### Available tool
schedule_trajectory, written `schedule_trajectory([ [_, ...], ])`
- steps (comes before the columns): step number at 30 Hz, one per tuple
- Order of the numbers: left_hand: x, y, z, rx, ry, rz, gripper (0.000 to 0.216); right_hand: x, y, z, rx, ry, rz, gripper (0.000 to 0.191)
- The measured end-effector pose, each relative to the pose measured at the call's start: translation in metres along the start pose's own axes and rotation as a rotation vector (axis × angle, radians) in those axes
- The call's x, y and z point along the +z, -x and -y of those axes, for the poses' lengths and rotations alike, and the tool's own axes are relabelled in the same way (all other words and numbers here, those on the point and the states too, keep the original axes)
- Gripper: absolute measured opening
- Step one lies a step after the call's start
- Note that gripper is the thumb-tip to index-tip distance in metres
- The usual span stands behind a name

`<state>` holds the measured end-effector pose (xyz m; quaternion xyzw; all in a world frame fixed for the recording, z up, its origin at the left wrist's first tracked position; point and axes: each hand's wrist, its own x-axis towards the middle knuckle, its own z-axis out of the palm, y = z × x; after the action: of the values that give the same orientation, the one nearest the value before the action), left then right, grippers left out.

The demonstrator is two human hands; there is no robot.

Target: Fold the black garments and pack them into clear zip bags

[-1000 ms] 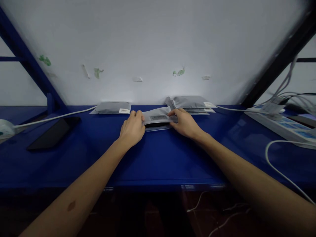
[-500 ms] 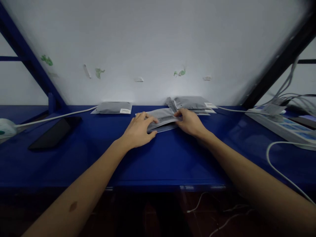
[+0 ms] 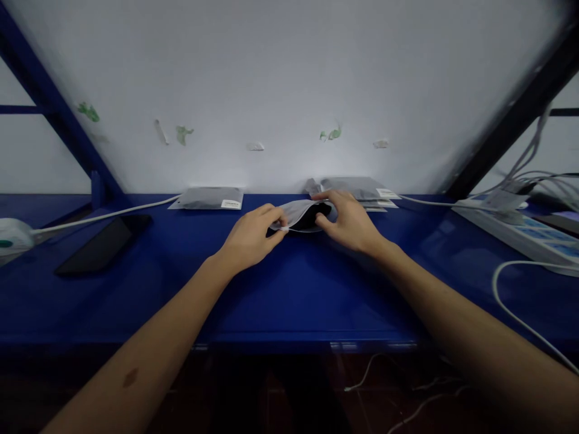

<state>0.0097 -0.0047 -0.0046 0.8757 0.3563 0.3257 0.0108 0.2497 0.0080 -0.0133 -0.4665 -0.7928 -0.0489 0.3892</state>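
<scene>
In the middle of the blue table, a grey plastic pouch [image 3: 295,211] faces me with its mouth gaping, and its inside looks dark. My left hand [image 3: 253,236] is closed, pinching the left corner of the mouth between thumb and fingers. My right hand [image 3: 351,223] grips the right side of the pouch, its thumb at the opening and its forefinger along the top. What lies inside cannot be made out. Just behind my right hand is a stack of similar grey pouches [image 3: 355,187] with white labels.
Another labelled grey pouch [image 3: 205,197] lies against the wall at the left. A black phone-like slab [image 3: 105,244] rests on the table [image 3: 289,295] at left, near a white cable [image 3: 106,214]. A white power strip [image 3: 511,232] with plugs and cables stands at right.
The pouch's mouth has been spread wider and its upper side lifted. My left fingers have closed onto its left corner, and my right thumb has moved to the opening.
</scene>
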Motion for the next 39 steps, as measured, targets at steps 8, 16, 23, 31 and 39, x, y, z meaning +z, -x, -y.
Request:
schedule_trajectory([
  [8, 0.004, -0.003, -0.007, 0.048, 0.058, -0.148, 0.009, -0.006, 0.007, 0.039, -0.366, -0.015, -0.051, 0.020],
  [16, 0.003, -0.003, -0.013, 0.110, -0.010, -0.186, 0.013, 0.001, 0.004, 0.035, -0.445, 0.187, -0.102, 0.019],
  [23, -0.004, -0.007, -0.015, 0.047, -0.024, -0.405, 0.016, -0.009, -0.001, 0.012, -0.289, 0.269, -0.172, 0.019],
  [31, -0.014, -0.006, -0.010, -0.053, -0.074, -0.546, 0.018, -0.015, -0.001, -0.037, 0.056, 0.356, 0.012, 0.026],
  [39, -0.022, 0.000, -0.025, 0.062, -0.006, -0.207, 0.030, -0.004, 0.002, -0.022, 0.031, 0.186, 0.268, 0.023],
])
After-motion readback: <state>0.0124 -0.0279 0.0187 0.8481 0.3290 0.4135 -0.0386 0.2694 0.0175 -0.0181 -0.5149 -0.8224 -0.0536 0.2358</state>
